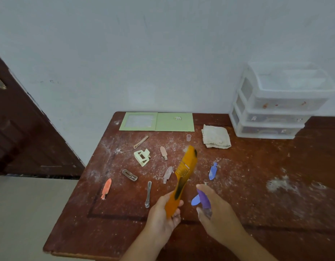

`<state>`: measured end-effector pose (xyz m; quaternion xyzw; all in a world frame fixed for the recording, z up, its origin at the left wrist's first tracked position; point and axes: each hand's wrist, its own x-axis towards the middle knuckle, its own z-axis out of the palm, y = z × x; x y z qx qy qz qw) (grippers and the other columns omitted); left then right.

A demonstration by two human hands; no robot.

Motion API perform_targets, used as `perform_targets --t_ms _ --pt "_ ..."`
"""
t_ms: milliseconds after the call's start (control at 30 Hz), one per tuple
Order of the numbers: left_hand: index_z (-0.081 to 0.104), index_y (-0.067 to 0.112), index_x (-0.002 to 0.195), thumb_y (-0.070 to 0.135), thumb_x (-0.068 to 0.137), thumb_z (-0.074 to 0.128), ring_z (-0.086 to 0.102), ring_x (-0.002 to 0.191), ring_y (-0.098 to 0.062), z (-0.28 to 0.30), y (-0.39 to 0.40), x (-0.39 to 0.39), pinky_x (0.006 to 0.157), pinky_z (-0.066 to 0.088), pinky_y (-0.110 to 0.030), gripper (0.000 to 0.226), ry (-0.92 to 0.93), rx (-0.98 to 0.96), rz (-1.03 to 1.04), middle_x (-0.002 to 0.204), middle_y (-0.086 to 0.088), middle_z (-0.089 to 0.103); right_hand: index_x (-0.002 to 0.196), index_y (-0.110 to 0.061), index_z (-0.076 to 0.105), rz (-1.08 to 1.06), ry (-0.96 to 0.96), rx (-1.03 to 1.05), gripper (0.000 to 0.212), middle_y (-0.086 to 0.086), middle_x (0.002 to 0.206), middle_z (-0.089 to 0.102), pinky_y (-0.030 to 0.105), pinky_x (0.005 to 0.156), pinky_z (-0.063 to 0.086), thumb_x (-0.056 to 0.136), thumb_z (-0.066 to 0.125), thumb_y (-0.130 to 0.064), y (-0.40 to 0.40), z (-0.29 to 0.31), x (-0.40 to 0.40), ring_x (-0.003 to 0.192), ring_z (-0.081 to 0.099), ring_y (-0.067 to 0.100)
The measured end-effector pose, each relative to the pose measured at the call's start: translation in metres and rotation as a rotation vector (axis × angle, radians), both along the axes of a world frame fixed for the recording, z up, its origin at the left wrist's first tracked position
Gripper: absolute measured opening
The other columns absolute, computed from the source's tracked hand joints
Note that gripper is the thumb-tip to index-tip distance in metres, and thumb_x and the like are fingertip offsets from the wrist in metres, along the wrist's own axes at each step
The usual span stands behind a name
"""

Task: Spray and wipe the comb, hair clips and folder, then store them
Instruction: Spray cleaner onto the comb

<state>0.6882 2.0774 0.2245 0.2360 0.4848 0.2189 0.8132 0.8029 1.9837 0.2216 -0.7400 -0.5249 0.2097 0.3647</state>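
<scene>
My left hand holds an orange comb by its handle, raised and tilted over the dusty table. My right hand grips a small purple-topped spray bottle, its nozzle close to the comb. Several hair clips lie scattered on the wood: a pale green claw clip, an orange clip, a blue clip, pinkish clips and metal ones. An open green folder lies flat at the back by the wall.
A folded, dirty cloth and a small clear cap sit behind the comb. A clear plastic drawer unit stands at the back right with its top drawer pulled out. The brown wooden table is dusted white. A dark door is left.
</scene>
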Motion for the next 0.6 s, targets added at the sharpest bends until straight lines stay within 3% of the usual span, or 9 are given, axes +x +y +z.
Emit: perform_targets --t_ms 100,200,267,367,533,600 --pt "0.058 0.014 0.088 0.013 0.095 0.029 0.033 0.042 -0.011 -0.001 0.002 0.001 0.034 0.031 -0.016 0.031 0.017 0.019 -0.006 0.063 -0.008 0.050 0.119 -0.035 0.026 -0.043 0.008 0.007 0.056 -0.025 0.112 0.041 -0.004 0.073 0.036 0.084 0.061 -0.009 -0.003 0.005 0.013 0.090 0.048 -0.013" --pt "0.058 0.012 0.091 0.005 0.092 0.032 0.036 0.047 -0.013 0.002 0.003 0.002 0.034 0.033 -0.016 0.028 0.061 0.080 -0.085 0.063 -0.006 0.046 0.116 -0.036 0.025 -0.034 0.034 -0.011 0.054 -0.029 0.105 0.038 -0.002 0.068 0.037 0.085 0.059 -0.007 -0.008 0.011 0.023 0.081 0.051 -0.022" --pt "0.058 0.009 0.098 -0.005 0.089 0.033 0.044 0.053 -0.015 0.002 0.002 0.004 0.040 0.039 -0.018 0.029 0.103 0.152 -0.152 0.066 -0.007 0.052 0.116 -0.033 0.029 -0.030 0.036 -0.006 0.053 -0.029 0.104 0.040 -0.002 0.068 0.037 0.084 0.061 -0.006 -0.010 0.015 0.027 0.089 0.044 -0.029" --pt "0.055 0.008 0.100 -0.006 0.089 0.037 0.060 0.050 -0.010 0.002 -0.003 0.010 0.042 0.044 -0.015 0.026 0.129 0.215 -0.275 0.059 -0.006 0.064 0.116 -0.032 0.030 -0.023 0.011 0.021 0.053 -0.028 0.098 0.042 -0.003 0.067 0.037 0.082 0.064 -0.010 -0.011 0.020 0.032 0.086 0.044 -0.030" --pt "0.055 0.022 0.090 0.004 0.093 0.043 0.061 0.051 0.000 0.008 -0.016 0.027 0.056 0.045 -0.014 0.022 0.100 0.270 -0.345 0.067 -0.001 0.065 0.124 -0.019 0.042 -0.025 -0.111 0.019 0.048 -0.031 0.086 0.040 0.001 0.058 0.037 0.082 0.059 -0.004 -0.012 0.025 0.044 0.071 0.051 -0.018" --pt "0.054 0.025 0.092 0.005 0.091 0.048 0.061 0.054 0.003 0.011 -0.020 0.032 0.055 0.046 -0.012 0.021 0.061 0.306 -0.366 0.075 0.000 0.063 0.130 -0.025 0.032 -0.011 -0.134 -0.052 0.054 -0.030 0.082 0.035 0.007 0.057 0.038 0.086 0.054 -0.005 -0.013 0.031 0.049 0.067 0.052 -0.008"
